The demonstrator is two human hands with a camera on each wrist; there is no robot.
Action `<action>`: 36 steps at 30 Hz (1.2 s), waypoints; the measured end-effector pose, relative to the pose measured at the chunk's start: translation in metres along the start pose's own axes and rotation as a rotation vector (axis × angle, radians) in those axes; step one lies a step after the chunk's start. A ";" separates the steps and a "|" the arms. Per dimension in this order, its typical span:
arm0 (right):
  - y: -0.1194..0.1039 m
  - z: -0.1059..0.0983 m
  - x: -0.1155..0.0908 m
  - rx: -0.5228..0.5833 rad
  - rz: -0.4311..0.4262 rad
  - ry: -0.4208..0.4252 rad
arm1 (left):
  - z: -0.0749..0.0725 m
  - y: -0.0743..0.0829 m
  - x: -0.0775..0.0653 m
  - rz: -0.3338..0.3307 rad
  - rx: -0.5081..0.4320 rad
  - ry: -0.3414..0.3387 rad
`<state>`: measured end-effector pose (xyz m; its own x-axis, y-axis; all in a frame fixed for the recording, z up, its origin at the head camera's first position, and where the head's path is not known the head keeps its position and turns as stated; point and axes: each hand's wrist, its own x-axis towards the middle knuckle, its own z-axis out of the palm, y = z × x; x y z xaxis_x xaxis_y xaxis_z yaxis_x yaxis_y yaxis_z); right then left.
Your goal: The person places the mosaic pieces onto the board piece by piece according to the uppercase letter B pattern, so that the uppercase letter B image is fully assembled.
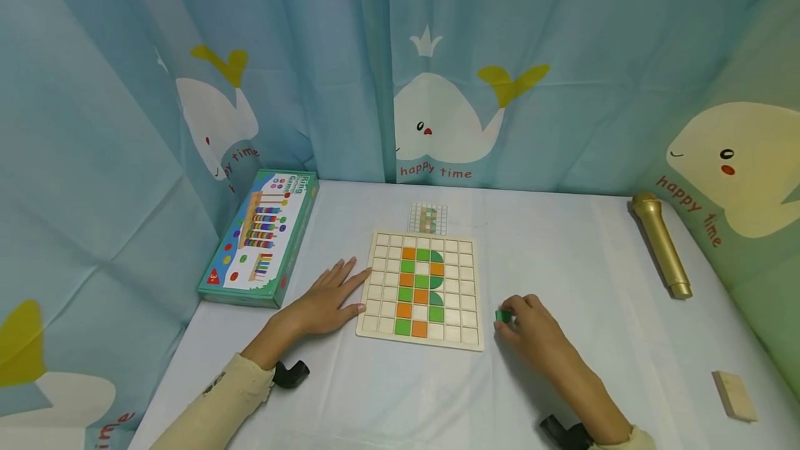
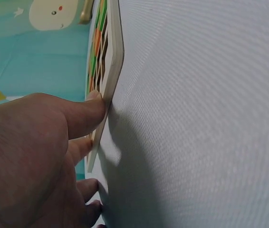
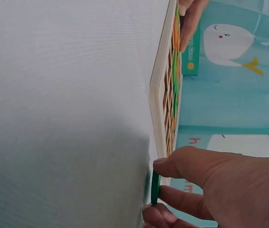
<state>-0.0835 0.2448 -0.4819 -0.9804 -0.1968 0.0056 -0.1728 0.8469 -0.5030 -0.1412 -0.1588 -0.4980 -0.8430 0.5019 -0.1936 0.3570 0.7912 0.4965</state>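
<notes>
A wooden grid board (image 1: 382,328) lies on the white table, its middle columns filled with orange, light green and dark green tiles. My left hand (image 1: 328,303) is spread flat at the board's left side, thumb and index fingertip on its edge. In the left wrist view the thumb (image 2: 84,114) presses on the board's rim. Just right of the board, my right hand (image 1: 534,328) pinches a small dark green tile (image 1: 502,315) between thumb and fingers. The right wrist view shows this tile (image 3: 155,186) standing on edge, low over the table.
Behind the board lies a small printed pattern card (image 1: 428,219). To the left is a boxed game (image 1: 262,238). A gold microphone (image 1: 661,245) and a small wooden block (image 1: 735,396) are on the right. Blue curtains (image 1: 350,75) with whale prints hang around the table.
</notes>
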 end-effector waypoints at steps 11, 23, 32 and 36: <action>-0.047 0.019 0.008 0.059 -0.134 -0.005 | -0.003 0.000 -0.001 0.000 -0.003 -0.004; -0.077 0.047 0.013 -0.036 -0.354 -0.023 | -0.003 0.003 0.000 0.010 -0.019 0.007; -0.078 0.048 0.014 -0.025 -0.364 -0.023 | -0.004 0.004 -0.001 -0.001 -0.008 -0.007; -0.077 0.044 0.015 -0.021 -0.365 -0.060 | -0.003 0.003 -0.001 0.002 -0.004 -0.005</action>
<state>-0.0808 0.1545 -0.4812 -0.8465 -0.5163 0.1301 -0.5129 0.7254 -0.4591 -0.1409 -0.1579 -0.4936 -0.8402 0.5054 -0.1966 0.3574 0.7887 0.5002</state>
